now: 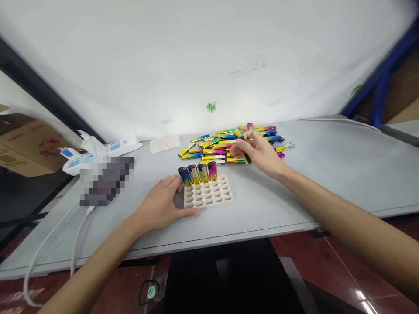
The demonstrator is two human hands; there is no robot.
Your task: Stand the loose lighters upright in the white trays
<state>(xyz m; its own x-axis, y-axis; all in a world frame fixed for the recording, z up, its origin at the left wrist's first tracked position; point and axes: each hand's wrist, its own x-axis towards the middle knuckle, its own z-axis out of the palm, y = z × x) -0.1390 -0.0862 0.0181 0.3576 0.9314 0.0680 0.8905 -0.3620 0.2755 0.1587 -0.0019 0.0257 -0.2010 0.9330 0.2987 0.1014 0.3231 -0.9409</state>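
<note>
So the right hand (pixel 257 150) has a lighter (pixel 246 157) pinched between thumb and fingers, right over the front of the loose pile of lighters (pixel 212 151). Fingers cover a good bit of it, so I can't tell its full colouring. The left hand (pixel 162 200) isn't closed on any lighter: it's spread at the left end of the white slotted tray (pixel 209 197), thumb out along the near edge, fingertips right by the blue lighter (pixel 185 176). Can't tell whether they touch it.

That blue lighter is 1 of 4 standing upright in the tray's back row, black tops up, with the magenta lighter (pixel 212 171) at the right end. The rows in front have bare slots. A 2nd white tray (pixel 164 143) lies farther back, left of the pile.

Handling-wise, I'd guess these are light, stiff and kinda slick, since the metallic-looking finish is super shiny. I'd pinch the flat sides just below the black top, leaving the bottom end free and keeping off the top parts. The tray looks thin and light, so it'd probably skate around on the grey table (pixel 327 170) without a hand on it.
</note>
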